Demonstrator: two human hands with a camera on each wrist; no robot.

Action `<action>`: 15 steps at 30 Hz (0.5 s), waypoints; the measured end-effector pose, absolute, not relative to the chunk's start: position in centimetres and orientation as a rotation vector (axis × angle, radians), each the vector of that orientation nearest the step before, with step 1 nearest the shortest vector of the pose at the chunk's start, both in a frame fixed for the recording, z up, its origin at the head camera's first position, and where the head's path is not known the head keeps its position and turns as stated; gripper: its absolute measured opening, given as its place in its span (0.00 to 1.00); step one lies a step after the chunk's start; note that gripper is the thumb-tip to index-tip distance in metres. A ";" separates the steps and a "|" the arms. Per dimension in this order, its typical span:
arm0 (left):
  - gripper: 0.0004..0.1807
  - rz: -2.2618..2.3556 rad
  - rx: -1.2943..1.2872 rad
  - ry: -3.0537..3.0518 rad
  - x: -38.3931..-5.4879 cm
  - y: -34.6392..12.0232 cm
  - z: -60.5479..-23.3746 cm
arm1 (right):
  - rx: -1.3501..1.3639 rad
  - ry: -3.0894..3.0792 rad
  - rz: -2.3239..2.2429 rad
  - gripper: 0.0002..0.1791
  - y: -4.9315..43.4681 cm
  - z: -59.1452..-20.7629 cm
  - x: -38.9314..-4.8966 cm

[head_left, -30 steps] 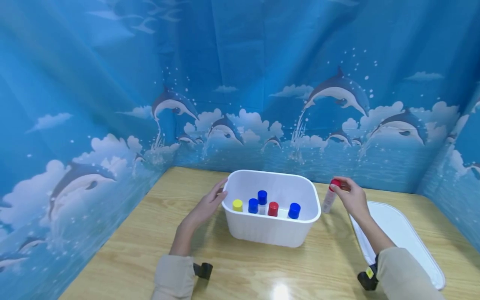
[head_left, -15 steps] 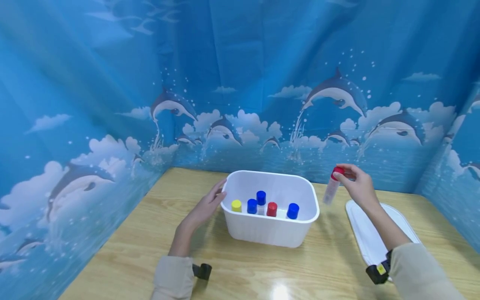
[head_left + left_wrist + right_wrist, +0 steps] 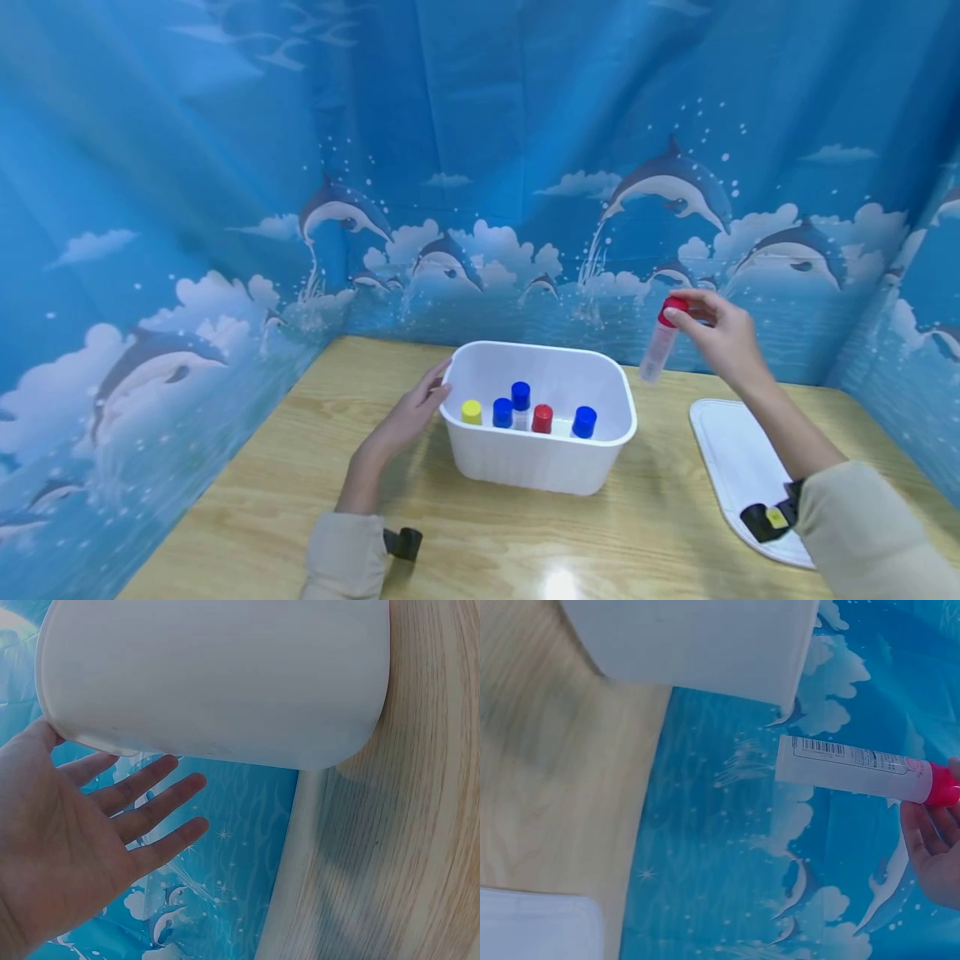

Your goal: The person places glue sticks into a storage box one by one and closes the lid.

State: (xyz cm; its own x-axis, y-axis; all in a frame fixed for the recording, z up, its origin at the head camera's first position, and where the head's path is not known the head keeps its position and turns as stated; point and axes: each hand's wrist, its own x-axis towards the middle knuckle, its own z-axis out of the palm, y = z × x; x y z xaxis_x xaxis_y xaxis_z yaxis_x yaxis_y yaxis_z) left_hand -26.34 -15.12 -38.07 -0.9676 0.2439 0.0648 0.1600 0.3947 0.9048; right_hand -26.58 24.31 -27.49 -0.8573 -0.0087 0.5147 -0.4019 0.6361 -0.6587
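Note:
My right hand (image 3: 722, 335) pinches the red cap of a translucent tube (image 3: 659, 350) and holds it up off the table, right of the bin and slightly tilted. In the right wrist view, printing and a barcode show along the tube (image 3: 855, 766). My left hand (image 3: 405, 417) rests at the left end of a white plastic bin (image 3: 536, 461). Its fingers look straight and spread in the left wrist view, with the thumb at the rim. Inside the bin stand several capped tubes: a yellow cap (image 3: 471, 412), a red cap (image 3: 542, 417) and several blue caps (image 3: 584, 422); their lower parts are mostly hidden.
A white flat tray or lid (image 3: 738, 462) lies on the wooden table (image 3: 480, 542) at the right, partly under my right forearm. A blue curtain (image 3: 480, 167) printed with dolphins hangs behind the table and along both sides.
My right hand has lifted the red-capped tube off the table and carried it upward. The left hand and the bin stay where they were.

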 end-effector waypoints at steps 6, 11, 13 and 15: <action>0.30 1.639 0.353 2.559 -26.3 -15.2 -38.1 | 0.358 -2.372 1.131 0.25 23.3 -26.1 -26.3; 0.29 1.633 0.334 2.556 -26.3 -15.1 -38.0 | 0.387 -2.369 1.137 0.25 22.2 -25.5 -25.9; 0.29 1.637 0.343 2.555 -26.3 -15.2 -38.0 | 0.414 -2.359 1.142 0.24 21.8 -25.4 -25.9; 0.29 1.640 0.345 2.551 -26.2 -15.2 -37.9 | 0.439 -2.357 1.149 0.23 21.3 -25.3 -25.8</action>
State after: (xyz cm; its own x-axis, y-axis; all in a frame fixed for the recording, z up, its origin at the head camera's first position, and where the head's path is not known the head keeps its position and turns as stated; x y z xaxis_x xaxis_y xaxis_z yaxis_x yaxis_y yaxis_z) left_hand -26.22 -15.17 -37.93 -0.9704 0.2368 0.0465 0.1406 0.3981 0.9065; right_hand -25.82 21.32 -25.26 -0.8341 -0.0756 0.5464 -0.4770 0.5963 -0.6457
